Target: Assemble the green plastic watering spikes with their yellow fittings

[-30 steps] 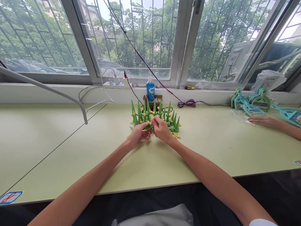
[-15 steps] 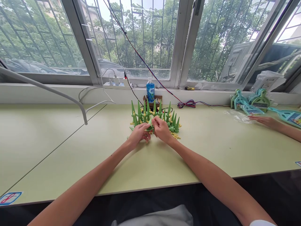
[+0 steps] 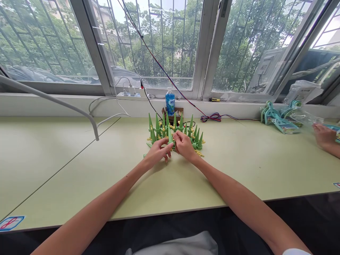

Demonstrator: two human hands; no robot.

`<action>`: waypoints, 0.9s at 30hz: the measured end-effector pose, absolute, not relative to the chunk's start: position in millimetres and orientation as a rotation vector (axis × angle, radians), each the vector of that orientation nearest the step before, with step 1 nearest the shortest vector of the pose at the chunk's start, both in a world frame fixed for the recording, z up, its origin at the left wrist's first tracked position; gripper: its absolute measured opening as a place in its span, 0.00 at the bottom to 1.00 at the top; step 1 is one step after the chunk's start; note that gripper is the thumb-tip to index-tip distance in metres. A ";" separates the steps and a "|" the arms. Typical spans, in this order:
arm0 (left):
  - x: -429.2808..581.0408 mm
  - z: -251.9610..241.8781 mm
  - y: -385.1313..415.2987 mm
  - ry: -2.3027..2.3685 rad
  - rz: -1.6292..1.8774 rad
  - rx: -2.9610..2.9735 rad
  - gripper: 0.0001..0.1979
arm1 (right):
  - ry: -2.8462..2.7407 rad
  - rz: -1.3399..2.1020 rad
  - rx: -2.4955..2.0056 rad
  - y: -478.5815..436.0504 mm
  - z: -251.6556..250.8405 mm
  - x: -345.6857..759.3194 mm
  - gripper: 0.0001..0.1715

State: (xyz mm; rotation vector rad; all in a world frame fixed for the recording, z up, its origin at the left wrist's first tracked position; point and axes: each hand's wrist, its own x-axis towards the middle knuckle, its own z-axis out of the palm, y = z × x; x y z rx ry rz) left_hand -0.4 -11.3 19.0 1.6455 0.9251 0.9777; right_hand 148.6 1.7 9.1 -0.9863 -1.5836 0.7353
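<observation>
A cluster of green cone-shaped plastic spikes (image 3: 183,130) with small yellow fittings stands upright on the pale green table (image 3: 79,170). My left hand (image 3: 156,153) and my right hand (image 3: 184,147) meet at the cluster's front. Together they pinch one green cone (image 3: 170,136), held upright between the fingertips. A few loose yellow pieces (image 3: 198,153) lie just right of my right hand.
A blue-labelled water bottle (image 3: 170,102) stands behind the cluster by the window sill. Red and black wires (image 3: 211,117) and white cables (image 3: 106,106) run along the sill. Teal plastic items (image 3: 276,115) sit far right, where another person's hand (image 3: 324,136) works.
The green cone between my fingers has been turned from lying low to standing upright. The other person's hand has moved right and lifted off the table.
</observation>
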 end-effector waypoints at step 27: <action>6.4 6.6 -6.4 1.114 1.126 1.946 0.18 | -1.377 1.063 -0.875 8.3 7.5 144.2 0.20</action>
